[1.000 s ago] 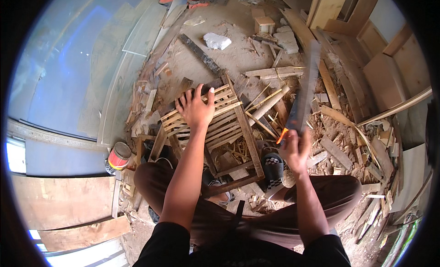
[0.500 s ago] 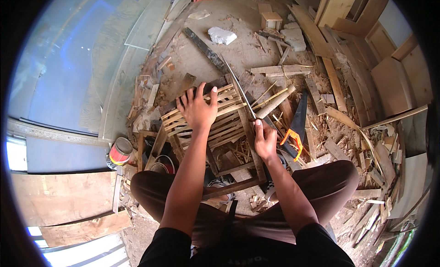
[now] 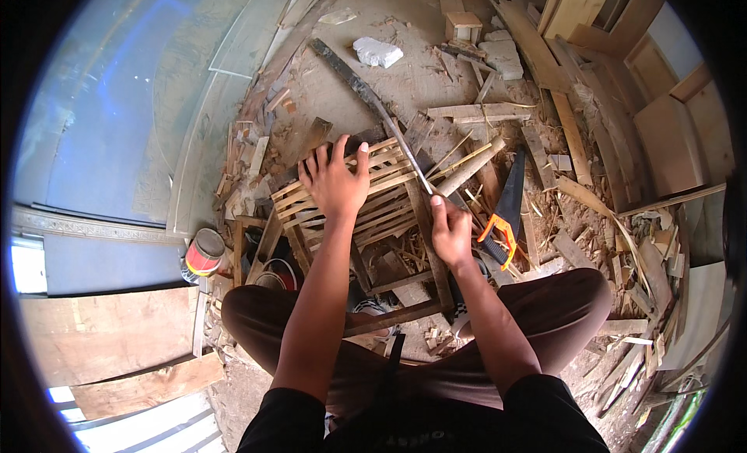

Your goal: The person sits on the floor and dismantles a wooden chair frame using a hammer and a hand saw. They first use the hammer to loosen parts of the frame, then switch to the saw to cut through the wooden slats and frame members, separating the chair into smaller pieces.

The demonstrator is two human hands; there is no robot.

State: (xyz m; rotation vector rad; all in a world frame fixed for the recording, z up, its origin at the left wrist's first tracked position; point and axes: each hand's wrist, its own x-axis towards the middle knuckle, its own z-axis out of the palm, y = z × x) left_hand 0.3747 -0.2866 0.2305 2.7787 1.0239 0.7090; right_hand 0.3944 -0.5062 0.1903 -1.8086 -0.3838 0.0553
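Observation:
Between my knees stands a small wooden frame topped with thin slats (image 3: 387,175), like a slatted stool. My left hand (image 3: 336,180) presses on the slats, its fingers spread across the far side and the thumb pointing away from me. At the frame's right edge my right hand (image 3: 449,231) is closed round the handle of a long knife (image 3: 409,154). Its narrow blade points away and to the left, beside the ends of the slats. The handle is mostly hidden in my fist. A handsaw (image 3: 510,196) with an orange and black handle lies just right of that hand.
A round wooden pole (image 3: 472,166) and many offcuts lie right of the frame. Beyond it are a dark plank (image 3: 342,70) and a white block (image 3: 377,52). A paint can (image 3: 205,252) stands at left, near glass sheets (image 3: 241,44). Boards (image 3: 669,142) lean at right.
The knife has shifted slightly and its blade has turned, showing more of its flat side. My right hand has moved a little away from me; my left hand stays on the slats.

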